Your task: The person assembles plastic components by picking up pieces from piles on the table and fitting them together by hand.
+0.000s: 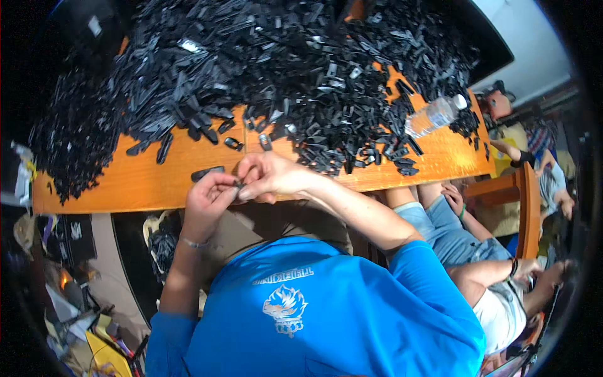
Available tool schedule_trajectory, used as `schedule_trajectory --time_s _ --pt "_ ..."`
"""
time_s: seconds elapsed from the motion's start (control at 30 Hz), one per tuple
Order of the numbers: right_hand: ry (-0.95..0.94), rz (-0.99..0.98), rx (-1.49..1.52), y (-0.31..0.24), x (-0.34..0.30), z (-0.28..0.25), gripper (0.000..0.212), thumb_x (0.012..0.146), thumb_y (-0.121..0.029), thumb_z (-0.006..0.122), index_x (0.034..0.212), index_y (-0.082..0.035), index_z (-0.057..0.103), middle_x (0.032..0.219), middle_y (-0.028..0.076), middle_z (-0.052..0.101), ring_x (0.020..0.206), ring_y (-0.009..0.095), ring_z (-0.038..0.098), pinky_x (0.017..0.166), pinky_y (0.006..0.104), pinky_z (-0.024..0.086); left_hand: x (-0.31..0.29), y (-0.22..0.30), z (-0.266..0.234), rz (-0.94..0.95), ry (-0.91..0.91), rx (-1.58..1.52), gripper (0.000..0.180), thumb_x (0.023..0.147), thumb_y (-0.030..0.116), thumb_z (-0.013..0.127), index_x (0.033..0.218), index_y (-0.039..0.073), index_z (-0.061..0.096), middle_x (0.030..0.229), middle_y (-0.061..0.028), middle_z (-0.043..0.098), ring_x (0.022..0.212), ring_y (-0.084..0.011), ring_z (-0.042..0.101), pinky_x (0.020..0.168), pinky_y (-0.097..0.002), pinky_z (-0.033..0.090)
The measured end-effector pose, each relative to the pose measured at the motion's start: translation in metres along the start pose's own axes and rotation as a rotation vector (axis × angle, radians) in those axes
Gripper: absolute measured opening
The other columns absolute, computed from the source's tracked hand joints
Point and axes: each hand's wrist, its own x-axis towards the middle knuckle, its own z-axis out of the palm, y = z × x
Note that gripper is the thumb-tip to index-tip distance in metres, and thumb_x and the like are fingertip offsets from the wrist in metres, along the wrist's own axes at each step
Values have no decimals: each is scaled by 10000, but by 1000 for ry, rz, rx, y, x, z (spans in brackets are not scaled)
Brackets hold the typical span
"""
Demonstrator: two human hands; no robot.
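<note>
The left hand [208, 193] and right hand [271, 176] pinch a small dark piece [239, 185] between their closed fingertips at the wooden table's [147, 182] near edge; its long axis is hidden; an elongated black part [206, 173] lies left-to-right just beyond the left hand.

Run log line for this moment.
left hand: pinching small dark piece; right hand: pinching same piece; front: black parts heaped on table; right: clear bottle

Head-worn fisheye view from above, down onto the table [147, 179]
</note>
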Motion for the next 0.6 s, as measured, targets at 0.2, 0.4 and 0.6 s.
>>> schedule_trajectory --time_s 0.2,0.4,0.6 --pt "276 -365 -574 7 -4 31 383 904 -131 907 1186 -18 673 912 71 739 751 152 704 648 335 576 -16 -13 -9 -17 251 102 100 1007 18 742 1062 18 659 892 -39 716 732 -103 656 719 -233 552" --pt "453 -767 -1071 26 -1 39 282 844 -133 850 1070 -51 701 962 184 704 882 418 720 730 508 587 -23 -9 11 -47 296 74 128 989 68 791 1062 20 699 861 1 697 730 -83 648 676 -234 524" --pt "523 -590 -1134 2 8 37 277 845 -84 877 1098 -54 769 992 141 718 862 366 744 730 459 599 -25 16 -45 408 417 999 377 904 39 823 1257 -23 705 1132 -126 674 969 -218 687 801 -343 553"
